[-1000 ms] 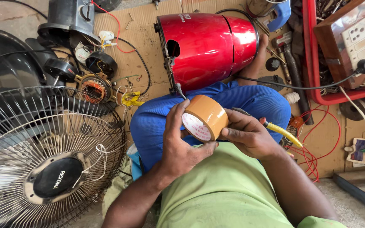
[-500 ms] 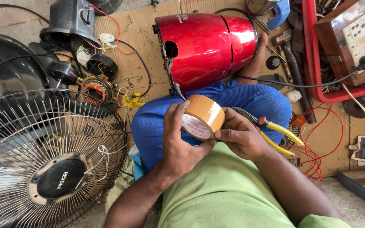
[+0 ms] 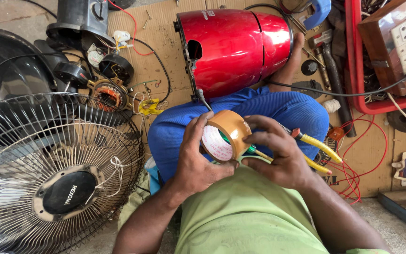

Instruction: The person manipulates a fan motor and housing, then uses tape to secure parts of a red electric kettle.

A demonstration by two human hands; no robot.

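A: From the head camera, what do the hands have?

B: Both are wrapped around a roll of brown tape (image 3: pixel 227 135), held over the lap just above the blue trouser leg (image 3: pixel 278 110). The left hand (image 3: pixel 198 157) grips it from the near side, fingers curled over the rim. The right hand (image 3: pixel 278 155) clasps the other side, fingers laid across the top edge.

A: Anything else in that right hand?

B: Yellow-handled pliers (image 3: pixel 313 148) stick out from beneath it; whether the palm pins them, I cannot tell.

A: And around the person?

B: A red kettle body (image 3: pixel 236 44) lies on its side on cardboard just beyond the knee. A wire fan guard (image 3: pixel 48 174) sits on the left, a copper-wound motor (image 3: pixel 108 96) near it, and a red tray (image 3: pixel 358 61) on the right.
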